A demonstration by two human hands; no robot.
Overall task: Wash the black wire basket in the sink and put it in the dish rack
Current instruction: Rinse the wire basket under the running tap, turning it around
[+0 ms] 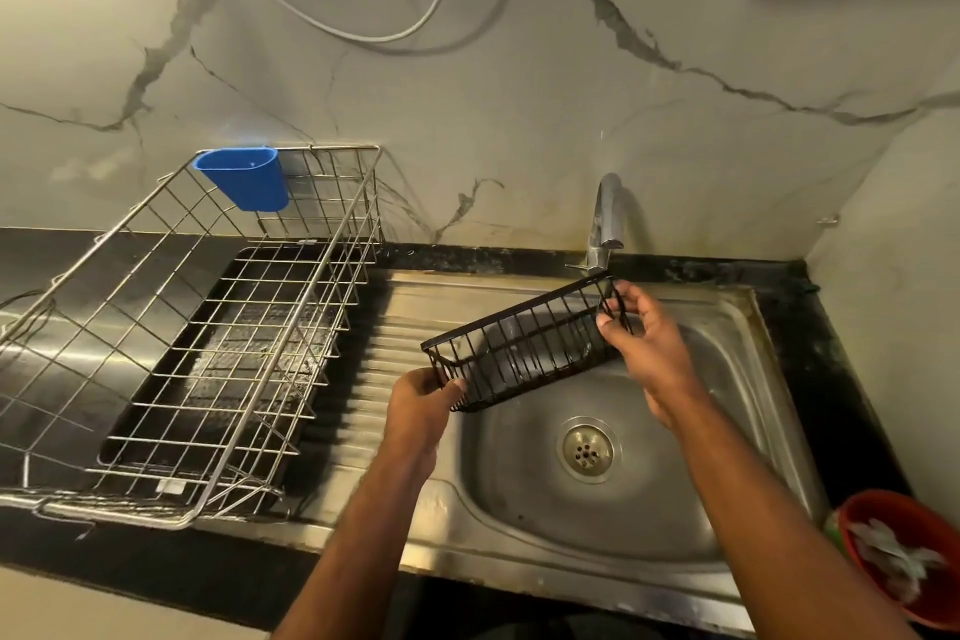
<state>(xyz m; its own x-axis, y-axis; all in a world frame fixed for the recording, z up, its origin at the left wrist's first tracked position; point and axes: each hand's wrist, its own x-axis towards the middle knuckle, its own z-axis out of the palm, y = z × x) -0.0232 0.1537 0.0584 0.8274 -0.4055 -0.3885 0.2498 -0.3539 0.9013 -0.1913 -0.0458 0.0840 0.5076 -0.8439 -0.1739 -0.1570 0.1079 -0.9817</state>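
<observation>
Both hands on it now: the basket (524, 346) hangs over the sink (727, 379), tilted, its far end up at about one o'clock under the tap (605, 224), its near end down at seven o'clock by the ribbed drainboard (384, 343). The left hand (423, 403) pinches the low end's rim wires between thumb and fingers; the right hand (647, 343) is closed around the high end, fingertips hooked through the wires. It looks light and stiff, thin black wire that should keep its shape, but probably slick once wet, so the rim and end frames seem the safest places to grip, not the thin bars. The rack (171, 327) waits at nine o'clock, well apart, a blue cup (244, 185) hung on its back edge. No stream is visible at the tap; I can't tell whether water runs. The red bowl (904, 556) at four o'clock is cut off, its contents unclear.
</observation>
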